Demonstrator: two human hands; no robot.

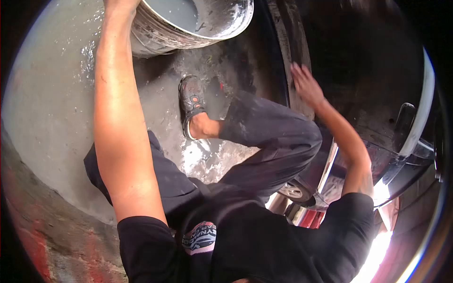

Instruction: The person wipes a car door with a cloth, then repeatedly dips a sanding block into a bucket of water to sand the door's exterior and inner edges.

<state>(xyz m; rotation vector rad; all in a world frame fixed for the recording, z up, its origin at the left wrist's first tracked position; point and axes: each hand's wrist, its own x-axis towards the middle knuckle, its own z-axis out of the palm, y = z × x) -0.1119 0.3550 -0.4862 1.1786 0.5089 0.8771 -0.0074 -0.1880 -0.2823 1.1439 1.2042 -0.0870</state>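
At the top edge, my left hand [121,4] is beside the rim of a dirty, pale bucket [163,35]; the frame cuts off its fingers, so its grip is hidden. Greyish liquid [177,13] lies inside the tilted-looking bucket. Out to the right, my right hand [306,85] has its fingers stretched out against or just over the dusty edge of a dark car [368,56]. Nothing shows between those fingers.
Wet grey floor [52,108] spreads on the left, with a rough red-stained border [61,236] below it. My bent leg and shoe [192,96] are between bucket and car. A car wheel [293,191] shows at lower right.
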